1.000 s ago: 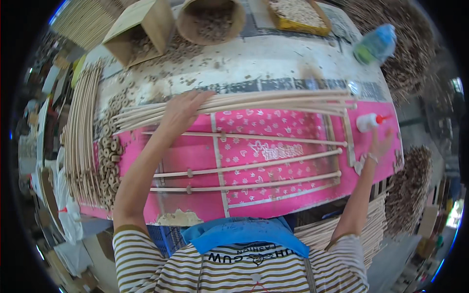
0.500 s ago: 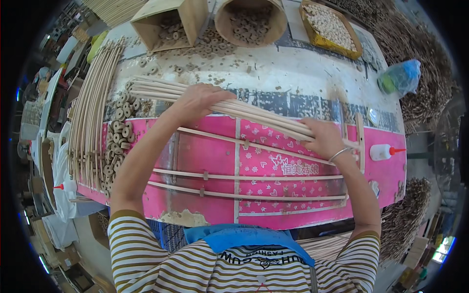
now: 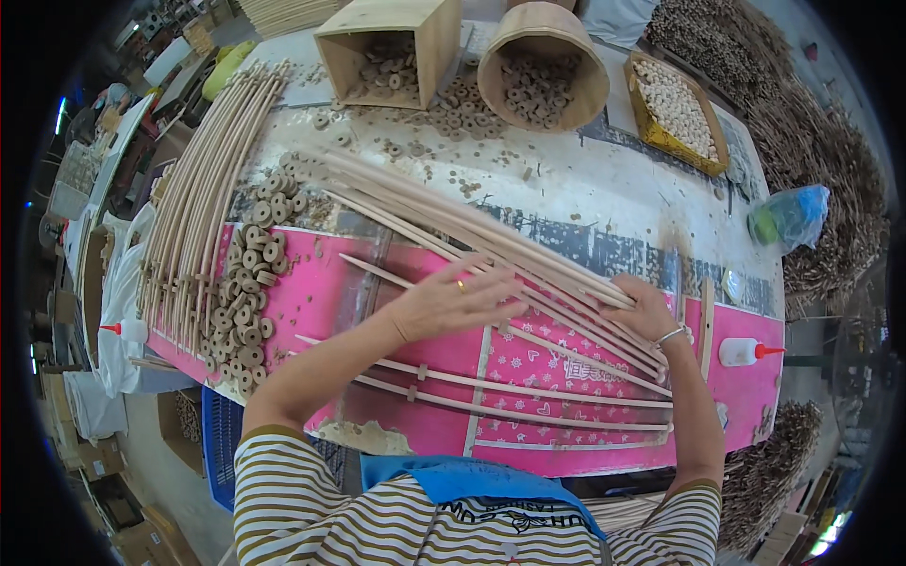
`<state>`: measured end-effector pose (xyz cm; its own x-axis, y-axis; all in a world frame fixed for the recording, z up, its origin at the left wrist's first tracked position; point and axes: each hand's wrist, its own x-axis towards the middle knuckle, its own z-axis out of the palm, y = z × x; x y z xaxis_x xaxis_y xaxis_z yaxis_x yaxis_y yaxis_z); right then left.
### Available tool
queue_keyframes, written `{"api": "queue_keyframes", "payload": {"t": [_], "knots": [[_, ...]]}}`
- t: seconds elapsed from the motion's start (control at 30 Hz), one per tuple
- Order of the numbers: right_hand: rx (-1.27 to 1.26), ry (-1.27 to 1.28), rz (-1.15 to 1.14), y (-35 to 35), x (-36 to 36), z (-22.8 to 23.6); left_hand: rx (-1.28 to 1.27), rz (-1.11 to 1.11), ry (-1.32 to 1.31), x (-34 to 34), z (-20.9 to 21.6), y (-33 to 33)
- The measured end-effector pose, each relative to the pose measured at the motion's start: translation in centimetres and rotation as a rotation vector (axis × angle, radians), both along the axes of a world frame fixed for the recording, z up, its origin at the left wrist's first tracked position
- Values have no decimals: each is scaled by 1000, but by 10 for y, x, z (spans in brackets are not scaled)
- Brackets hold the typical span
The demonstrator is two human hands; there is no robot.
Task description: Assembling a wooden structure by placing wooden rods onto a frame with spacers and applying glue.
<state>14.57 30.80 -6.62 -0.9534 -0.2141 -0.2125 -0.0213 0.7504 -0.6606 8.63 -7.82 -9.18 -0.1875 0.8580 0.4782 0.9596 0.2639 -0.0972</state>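
My right hand (image 3: 643, 309) is closed around the right end of a bundle of pale wooden rods (image 3: 491, 229), which slants up to the far left, its far end blurred. Fingers stretched out, my left hand (image 3: 462, 300) is open over the loose rods (image 3: 406, 229) that lie below the bundle; whether it touches them I cannot tell. Closer to me, two rods (image 3: 557, 389) lie across the pink sheet, each with a small wooden ring (image 3: 422, 373) on it. A further rod (image 3: 363, 268) runs partly hidden under my left hand.
Wooden rings (image 3: 247, 302) heap beside a row of ringed rods (image 3: 203, 189) on the left. A square wooden box (image 3: 439, 57) and a round tub (image 3: 604, 80) with rings stand at the back. A wooden strip (image 3: 707, 330) and glue bottle (image 3: 739, 352) are at right.
My left hand has let go of the bundle and come nearer to me. Several rods now lie apart below the bundle. My right hand still grips its end. The whole view has shifted.
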Motion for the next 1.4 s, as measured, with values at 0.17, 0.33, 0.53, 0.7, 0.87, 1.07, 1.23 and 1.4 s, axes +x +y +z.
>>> {"api": "queue_keyframes", "payload": {"t": [0.17, 0.33, 0.53, 0.7, 0.87, 1.07, 1.23, 1.4], "knots": [[-40, 75, -31, -2, 4, -3, 62, 218, -304, 15, -18, 5], [-40, 133, -76, -11, 12, -1, 87, 49, -364, 21, -2, -6], [-161, 68, -125, 4, 17, 27, 319, 370, -221, -113, -17, -12], [-284, 48, -266, 25, 31, 68, 332, 509, -74, -247, -25, 29], [-460, -45, -637, 46, 62, 91, 268, 740, -320, -325, -18, 61], [-453, -20, -752, 61, 87, 88, 582, 854, -549, -325, -45, 55], [-496, 21, -771, 62, 85, 75, 639, 746, -685, -342, -45, 82], [-493, 29, -760, 67, 88, 70, 535, 534, -600, -358, -56, 68]]}}
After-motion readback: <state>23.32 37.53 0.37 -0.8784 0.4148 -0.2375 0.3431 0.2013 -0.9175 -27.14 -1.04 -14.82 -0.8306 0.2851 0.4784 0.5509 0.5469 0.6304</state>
